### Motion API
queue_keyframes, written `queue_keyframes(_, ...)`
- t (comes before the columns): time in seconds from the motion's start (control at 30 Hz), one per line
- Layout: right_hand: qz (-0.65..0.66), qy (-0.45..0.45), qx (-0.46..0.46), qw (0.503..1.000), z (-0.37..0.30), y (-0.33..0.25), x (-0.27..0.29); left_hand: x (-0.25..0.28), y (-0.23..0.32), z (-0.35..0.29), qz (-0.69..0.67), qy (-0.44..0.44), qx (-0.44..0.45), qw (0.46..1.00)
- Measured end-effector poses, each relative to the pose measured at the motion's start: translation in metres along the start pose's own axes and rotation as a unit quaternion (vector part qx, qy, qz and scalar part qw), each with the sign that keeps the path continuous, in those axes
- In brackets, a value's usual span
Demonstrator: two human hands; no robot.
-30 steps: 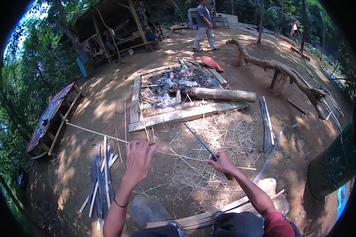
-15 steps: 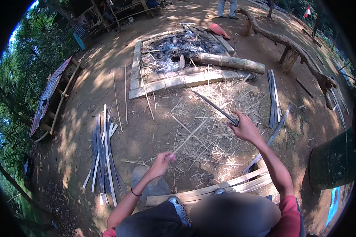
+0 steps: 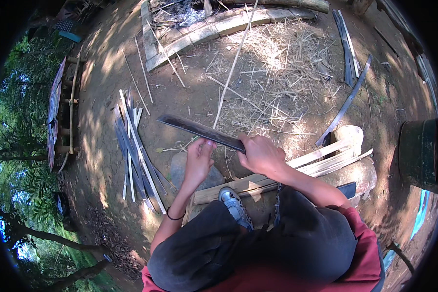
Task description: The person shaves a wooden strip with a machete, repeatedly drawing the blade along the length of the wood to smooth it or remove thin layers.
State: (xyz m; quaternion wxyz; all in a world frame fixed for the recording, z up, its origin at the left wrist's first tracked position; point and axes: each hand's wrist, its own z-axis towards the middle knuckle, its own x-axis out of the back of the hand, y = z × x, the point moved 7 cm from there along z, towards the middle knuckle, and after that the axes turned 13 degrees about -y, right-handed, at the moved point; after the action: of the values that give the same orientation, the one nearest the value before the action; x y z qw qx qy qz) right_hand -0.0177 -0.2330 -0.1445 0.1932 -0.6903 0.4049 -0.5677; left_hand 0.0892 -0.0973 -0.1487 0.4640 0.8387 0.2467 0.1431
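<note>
My right hand (image 3: 264,155) is closed round the handle end of a machete (image 3: 194,128), a long dark blade pointing left and slightly away from me. In my left hand (image 3: 199,158) a long thin bamboo strip (image 3: 235,63) is pinched, its far part reaching up toward the fire pit. The blade lies across the strip close above my left fingertips; whether it touches the strip I cannot tell. Pale split bamboo pieces (image 3: 321,163) lie in front of my feet, partly hidden by my right forearm.
A bundle of dark and pale strips (image 3: 136,155) lies at the left. Curly shavings (image 3: 287,73) cover the ground ahead, before the fire pit's stone edge (image 3: 224,30). A grey stone (image 3: 180,166) sits by my left hand. A dark green barrel (image 3: 421,155) stands at the right.
My right hand has brought the machete down and left, its blade now over the strip by my left hand. The strip now stands more upright in view. My view has tipped down.
</note>
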Motion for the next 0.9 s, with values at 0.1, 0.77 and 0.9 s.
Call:
queue_keyframes(0.1, -0.015, 0.015, 0.005, 1.000, 0.002, 0.000, -0.006, 0.002, -0.006, -0.004, 0.015, 0.024, -0.009, 1.000)
queue_keyframes(0.77, 0.154, 0.032, -0.067, 0.985, -0.013, 0.036, 0.016, -0.014, -0.022, -0.007, -0.130, -0.123, 0.092, 0.979)
queue_keyframes(0.9, 0.045, -0.035, -0.064, 0.996, -0.011, -0.004, -0.010, -0.014, -0.017, -0.005, -0.155, -0.104, 0.099, 0.977)
